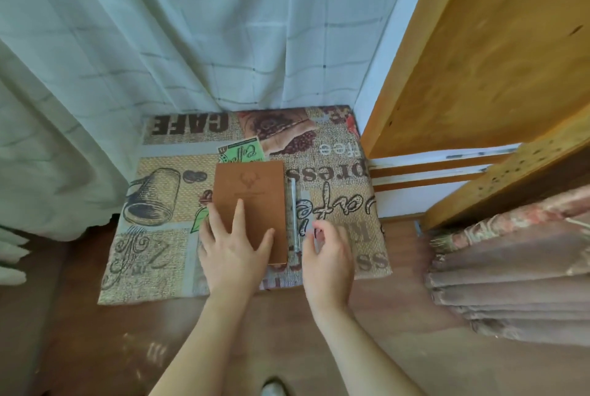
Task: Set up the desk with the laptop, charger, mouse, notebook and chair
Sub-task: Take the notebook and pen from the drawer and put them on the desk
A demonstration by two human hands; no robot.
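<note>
Lying closed at the middle of a coffee-print mat (166, 252): brown notebook (252, 201). Pressing flat on its near corner, fingers spread: left hand (234, 255). Hovering just right of the notebook, loosely curled and holding nothing, beside a silver pen (293, 213): right hand (329, 261).

Brown notebook (250, 201), coffee-print burlap-toned cloth (166, 204), pale green checked curtain (159, 28).

Coffee-print cloth (166, 255) covers the table, a silver pen (293, 213) lying on it. Pale curtain (159, 44) along the far edge, wooden frame (479, 60) off the right edge.
</note>
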